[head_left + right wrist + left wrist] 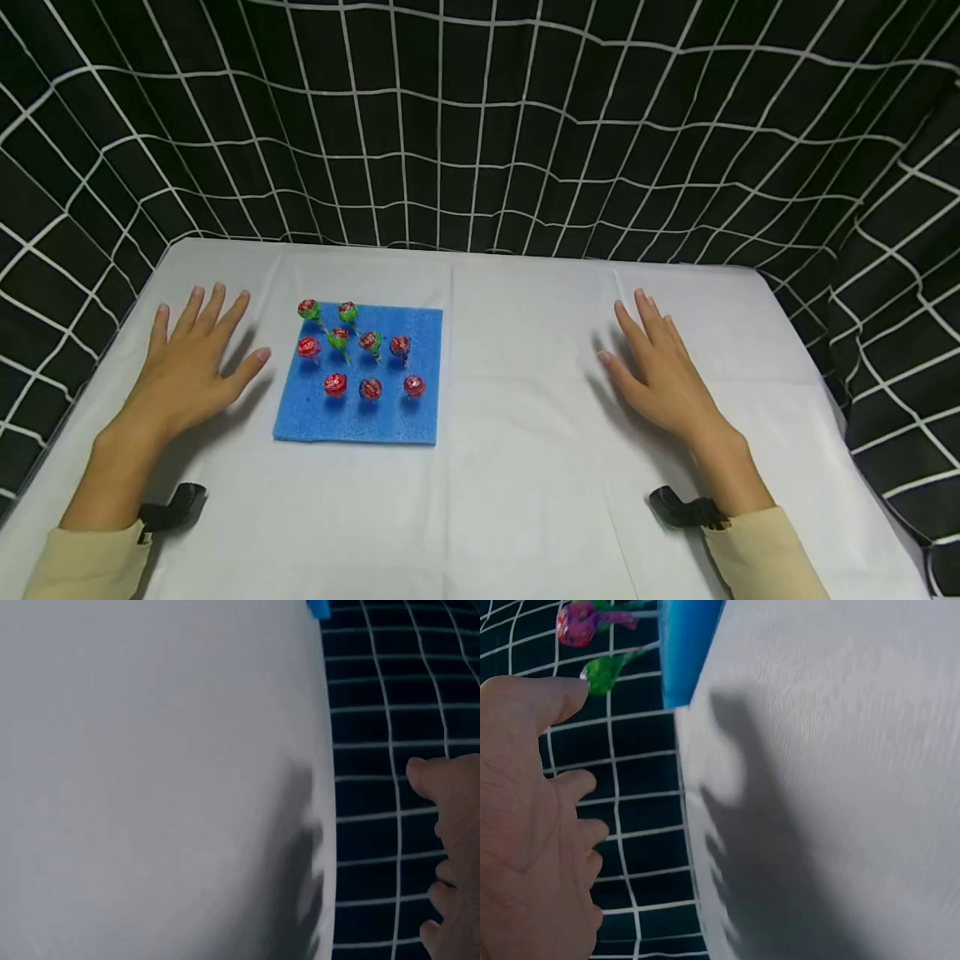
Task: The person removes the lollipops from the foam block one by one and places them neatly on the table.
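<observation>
Several wrapped lollipops stand with their sticks in a blue foam board (300, 417) on the left half of the table. Green-wrapped ones, such as a green lollipop (347, 312), are toward the back; a red lollipop (335, 384) is in the front row. My left hand (187, 367) hovers left of the board, fingers spread, holding nothing; its shadow falls on the cloth. In the left wrist view a purple-pink lollipop (577, 625) shows beyond the thumb. Far to the right of the board, my right hand (663, 383) is held above the cloth with fingers straight, touching nothing.
A white cloth (525, 467) with fold creases covers the table. Black curtains with a white grid (480, 125) hang behind the table and at both sides. Each wrist carries a black camera mount, such as the left mount (176, 507).
</observation>
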Tool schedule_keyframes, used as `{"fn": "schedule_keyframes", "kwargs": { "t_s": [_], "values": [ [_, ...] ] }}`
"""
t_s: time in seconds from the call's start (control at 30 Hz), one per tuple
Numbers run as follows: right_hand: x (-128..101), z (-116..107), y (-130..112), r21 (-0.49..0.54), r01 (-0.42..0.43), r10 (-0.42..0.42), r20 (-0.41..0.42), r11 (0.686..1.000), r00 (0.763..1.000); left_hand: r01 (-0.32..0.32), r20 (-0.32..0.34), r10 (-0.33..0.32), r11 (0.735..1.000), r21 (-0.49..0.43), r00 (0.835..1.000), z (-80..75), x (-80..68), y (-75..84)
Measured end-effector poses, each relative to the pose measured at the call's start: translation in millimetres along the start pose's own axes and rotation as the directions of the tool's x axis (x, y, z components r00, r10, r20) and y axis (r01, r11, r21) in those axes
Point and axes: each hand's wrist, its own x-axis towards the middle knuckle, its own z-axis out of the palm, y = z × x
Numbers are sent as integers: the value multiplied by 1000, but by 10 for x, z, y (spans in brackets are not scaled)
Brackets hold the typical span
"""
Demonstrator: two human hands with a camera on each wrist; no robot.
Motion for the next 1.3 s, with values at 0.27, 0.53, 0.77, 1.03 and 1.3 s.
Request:
{"fn": "schedule_keyframes", "kwargs": {
  "t_s": [0.27, 0.53, 0.77, 1.03, 1.3],
  "values": [
    [11, 123, -261, -7, 109, -109, -44, 994, 993, -28, 48, 30, 999, -26, 998, 36, 3, 90],
    [71, 251, -639, 25, 177, -177, 17, 984, 984, -40, 21, 41, 998, -55, 999, 11, 37, 119],
    [181, 386, -965, 171, 170, -185, 75, 970, 980, -51, 87, 57, 997, -66, 995, 75, 35, 192],
    [241, 468, -1162, 313, 139, -180, 107, 940, 978, -47, 148, 60, 995, -89, 987, 199, 39, 291],
    [379, 554, -1520, 386, 158, -235, 163, 909, 958, -30, 205, 54, 993, -116, 977, 176, 51, 312]
  ]
}}
